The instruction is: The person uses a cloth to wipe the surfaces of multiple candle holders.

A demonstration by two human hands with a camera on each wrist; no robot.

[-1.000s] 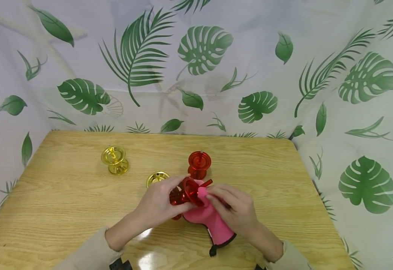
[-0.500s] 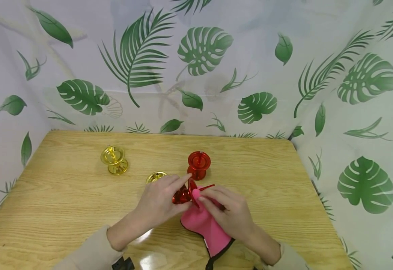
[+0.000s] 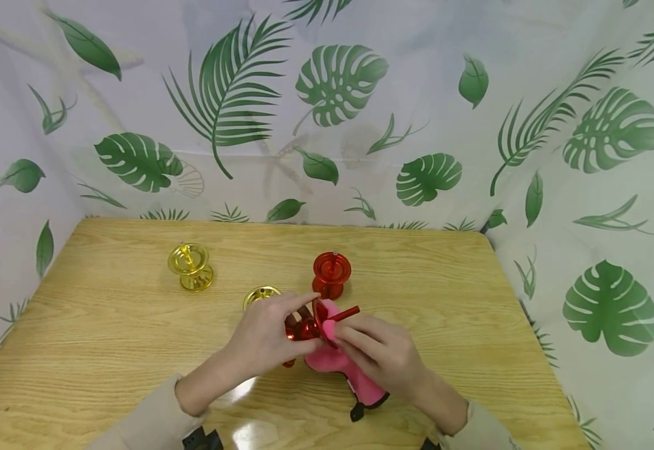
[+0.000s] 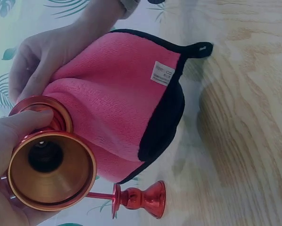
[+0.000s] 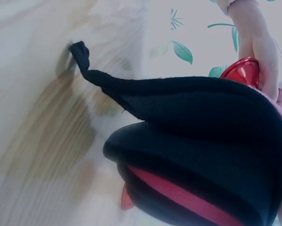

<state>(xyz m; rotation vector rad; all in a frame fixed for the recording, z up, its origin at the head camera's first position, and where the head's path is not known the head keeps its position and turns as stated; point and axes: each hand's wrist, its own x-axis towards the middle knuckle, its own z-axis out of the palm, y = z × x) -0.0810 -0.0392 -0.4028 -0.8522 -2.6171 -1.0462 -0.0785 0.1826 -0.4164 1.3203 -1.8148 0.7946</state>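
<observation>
My left hand [image 3: 265,328] grips a red metal candle holder [image 3: 306,328] by its waist, thumb and fingers at the dish. The holder is tipped sideways, its dish and thin stem toward the right; its hollow base [image 4: 51,172] faces the left wrist camera. My right hand [image 3: 385,350] pinches a pink cloth [image 3: 327,358] and presses a fold of it into the dish, beside the stem. The cloth's black-edged end with a hanging loop [image 4: 200,50] droops below. In the right wrist view its black underside [image 5: 193,108] hides most of the right hand.
A second red candle holder [image 3: 332,269] stands upright just beyond the hands. Two gold ones stand to the left: one farther off [image 3: 190,265], and another gold holder [image 3: 260,295] partly behind my left hand. The wooden table [image 3: 107,350] meets a leaf-print backdrop [image 3: 349,156].
The held holder's dish has turned to edge-on and partly back. My right hand has shifted a little with the cloth, whose hanging end swung toward me, then back up.
</observation>
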